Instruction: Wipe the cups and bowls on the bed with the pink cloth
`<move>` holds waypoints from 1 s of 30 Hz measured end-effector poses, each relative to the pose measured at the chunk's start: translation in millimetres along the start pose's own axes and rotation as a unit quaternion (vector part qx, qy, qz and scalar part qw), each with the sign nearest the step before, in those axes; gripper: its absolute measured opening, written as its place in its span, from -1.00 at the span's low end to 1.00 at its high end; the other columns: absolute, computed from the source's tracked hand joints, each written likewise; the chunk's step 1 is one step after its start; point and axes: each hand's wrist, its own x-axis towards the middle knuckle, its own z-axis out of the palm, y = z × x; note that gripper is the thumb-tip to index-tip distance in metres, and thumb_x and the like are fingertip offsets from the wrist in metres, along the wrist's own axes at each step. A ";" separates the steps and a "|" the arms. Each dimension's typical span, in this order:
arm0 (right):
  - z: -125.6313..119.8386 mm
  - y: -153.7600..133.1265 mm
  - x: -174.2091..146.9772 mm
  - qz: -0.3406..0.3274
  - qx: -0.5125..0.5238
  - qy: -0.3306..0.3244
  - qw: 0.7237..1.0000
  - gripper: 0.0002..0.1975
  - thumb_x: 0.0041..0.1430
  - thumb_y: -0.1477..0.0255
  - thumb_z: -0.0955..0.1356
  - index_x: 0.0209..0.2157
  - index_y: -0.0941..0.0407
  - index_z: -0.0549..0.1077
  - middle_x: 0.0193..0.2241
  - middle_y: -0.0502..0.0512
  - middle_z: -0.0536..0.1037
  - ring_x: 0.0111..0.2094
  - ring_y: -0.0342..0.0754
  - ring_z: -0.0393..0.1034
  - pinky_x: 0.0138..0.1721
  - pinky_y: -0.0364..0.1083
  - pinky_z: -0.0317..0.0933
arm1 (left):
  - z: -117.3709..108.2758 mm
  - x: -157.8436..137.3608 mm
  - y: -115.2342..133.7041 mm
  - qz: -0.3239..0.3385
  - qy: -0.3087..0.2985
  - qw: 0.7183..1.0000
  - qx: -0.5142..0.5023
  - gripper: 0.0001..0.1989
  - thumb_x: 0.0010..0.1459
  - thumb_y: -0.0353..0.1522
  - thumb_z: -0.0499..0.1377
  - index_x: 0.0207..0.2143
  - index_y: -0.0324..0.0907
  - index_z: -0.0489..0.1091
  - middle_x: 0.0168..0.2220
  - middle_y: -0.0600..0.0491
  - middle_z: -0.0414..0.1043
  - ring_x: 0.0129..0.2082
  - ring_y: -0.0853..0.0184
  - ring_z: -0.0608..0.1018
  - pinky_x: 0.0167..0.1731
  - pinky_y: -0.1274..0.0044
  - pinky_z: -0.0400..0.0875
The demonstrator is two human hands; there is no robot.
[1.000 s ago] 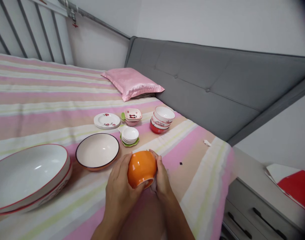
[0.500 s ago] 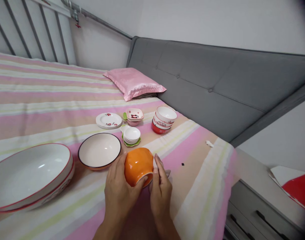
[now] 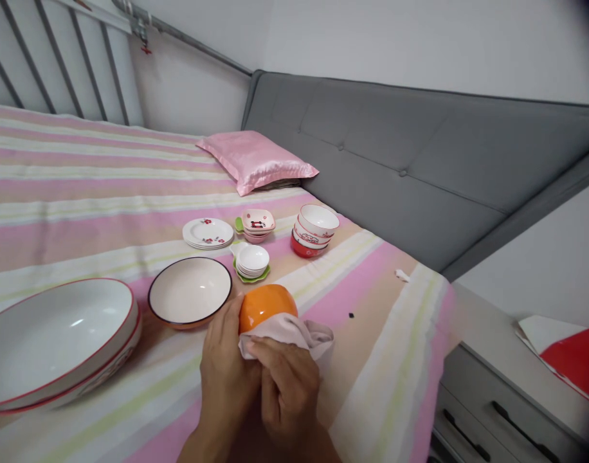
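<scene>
An orange glazed bowl (image 3: 267, 303) is tipped so that its outer side faces me. My left hand (image 3: 229, 357) grips it by its left side, fingers wrapped along the wall. A pale pinkish cloth (image 3: 287, 329) covers the lower part of the bowl and hangs out to the right. My right hand (image 3: 289, 379) is closed on this cloth and presses it against the bowl. Just beyond my left hand stands a wide cream bowl (image 3: 191, 292) with a dark rim. Farther off sit small white dishes (image 3: 253, 258) stacked on a green leaf-shaped dish (image 3: 253, 278).
Large red-rimmed bowls (image 3: 58, 341) lie nested at the left. Flowered plates (image 3: 208, 232), pink square dishes (image 3: 258, 220) and a stack of bowls (image 3: 316, 225) stand farther back on the striped bedsheet (image 3: 371, 360). Behind are a pink pillow (image 3: 260, 157) and grey headboard (image 3: 371, 135); a nightstand (image 3: 497, 386) is at right.
My right hand has brought the cloth from the bowl's right side across its near, lower part. My left hand keeps its hold. The view has shifted slightly.
</scene>
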 end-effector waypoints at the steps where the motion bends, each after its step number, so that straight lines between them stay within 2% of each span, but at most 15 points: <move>1: -0.3 0.2 0.4 -0.002 0.004 -0.001 1.000 -0.57 0.09 0.70 0.21 -0.05 0.08 0.41 -0.19 0.06 0.60 -0.18 -0.10 0.50 -0.18 -0.11 0.36 | -0.1 -0.1 0.0 -0.003 -0.002 1.000 -0.001 -0.45 0.05 -0.39 0.07 0.14 -0.30 0.19 0.08 -0.22 0.32 0.04 0.07 0.40 -0.01 0.23 0.34; 9: -3.5 3.4 0.2 0.062 -0.007 0.086 0.994 -0.62 0.10 0.69 0.20 -0.14 0.08 0.45 -0.29 0.09 0.61 -0.23 -0.08 0.51 -0.18 -0.08 0.39 | 0.1 2.3 4.1 -0.040 -0.018 0.999 0.009 -0.32 -0.07 -0.31 0.22 0.14 -0.24 0.16 0.09 -0.18 0.31 0.07 0.03 0.37 0.03 0.20 0.31; 15: -1.2 11.6 -4.5 0.155 -0.031 0.140 0.977 -0.70 0.14 0.61 0.22 -0.19 0.13 0.51 -0.28 0.12 0.62 -0.23 -0.06 0.53 -0.16 -0.12 0.42 | 0.5 3.4 7.3 -0.053 -0.017 0.998 0.025 -0.30 -0.05 -0.20 0.24 0.14 -0.22 0.15 0.08 -0.18 0.31 0.07 0.00 0.37 0.01 0.17 0.32; 19: 0.1 24.3 -7.5 0.227 -0.047 0.148 0.961 -0.71 0.15 0.53 0.22 -0.20 0.17 0.55 -0.24 0.16 0.62 -0.20 0.00 0.54 -0.14 -0.07 0.42 | 1.2 3.8 5.8 -0.058 -0.023 0.998 0.025 -0.21 -0.08 -0.16 0.26 0.16 -0.28 0.11 0.10 -0.24 0.27 0.10 -0.02 0.35 0.04 0.16 0.30; 24: -1.8 35.5 -6.8 0.326 -0.023 0.132 0.936 -0.69 0.12 0.46 0.24 -0.21 0.19 0.57 -0.23 0.19 0.61 -0.19 0.04 0.54 -0.17 -0.05 0.43 | 1.4 3.5 2.7 -0.089 -0.043 0.995 0.017 -0.09 -0.08 -0.19 0.27 0.24 -0.30 -0.05 0.18 -0.29 0.19 0.14 -0.03 0.33 0.03 0.18 0.34; 27: -3.4 37.0 -5.1 0.364 0.004 0.132 0.922 -0.68 0.13 0.43 0.25 -0.17 0.20 0.56 -0.21 0.21 0.60 -0.19 0.05 0.54 -0.16 -0.03 0.42 | 1.7 2.9 3.1 -0.083 -0.038 0.996 0.015 -0.14 -0.11 -0.19 0.28 0.20 -0.31 0.04 0.13 -0.29 0.25 0.11 -0.04 0.36 0.02 0.17 0.34; 30: -3.6 35.2 -4.3 0.365 0.035 0.144 0.919 -0.67 0.18 0.41 0.23 -0.12 0.18 0.54 -0.16 0.20 0.59 -0.11 0.04 0.50 -0.10 -0.01 0.39 | 2.8 2.4 4.5 -0.049 -0.025 0.999 0.005 -0.20 -0.10 -0.20 0.27 0.17 -0.26 0.09 0.11 -0.24 0.26 0.10 -0.01 0.36 0.03 0.17 0.32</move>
